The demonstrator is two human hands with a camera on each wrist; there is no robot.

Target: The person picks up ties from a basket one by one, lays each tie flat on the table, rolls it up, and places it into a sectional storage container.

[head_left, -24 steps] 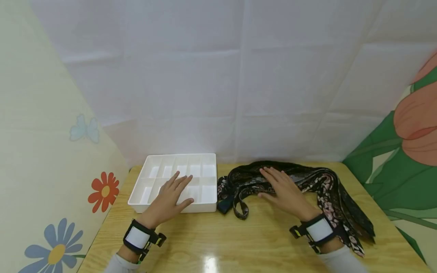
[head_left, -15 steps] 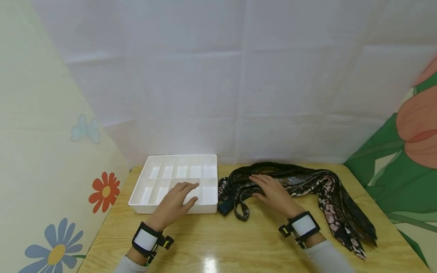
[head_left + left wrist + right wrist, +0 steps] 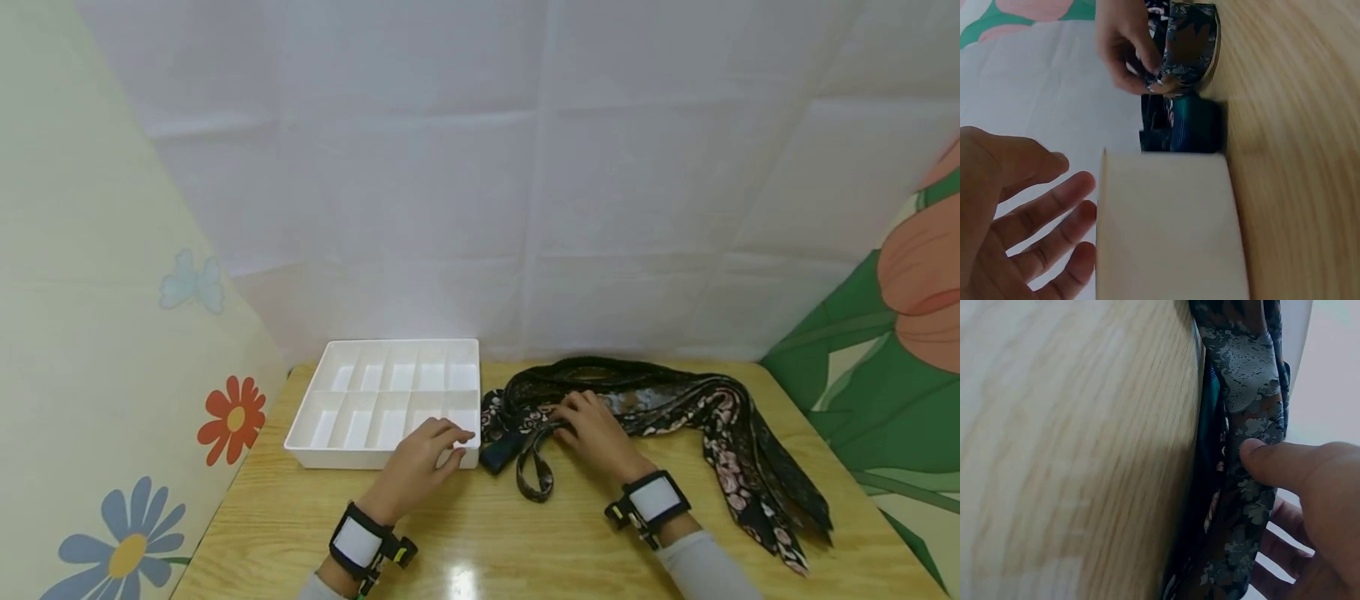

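My right hand (image 3: 598,437) grips a narrow looped strip of a dark floral scarf (image 3: 720,446), at the left end of the long bunched cloth. In the right wrist view the thumb lies on the strip's floral face (image 3: 1250,381), with the fingers behind it. My left hand (image 3: 420,465) hovers over the front right corner of a white divided tray (image 3: 348,459), fingers bent loosely and holding nothing. The tray's side wall (image 3: 1166,225) fills the lower middle of the left wrist view. A dark teal piece of cloth (image 3: 501,454) lies between tray and loop.
The wooden table (image 3: 495,533) ends at the back against a white cloth backdrop (image 3: 420,208). Painted flower panels stand on the left (image 3: 112,350) and right (image 3: 877,367). The scarf's pointed ends trail toward the table's right side.
My left hand has moved right and toward me across the tray. The right hand has come down left onto the scarf and taken hold of the looped strip, which has shifted slightly.
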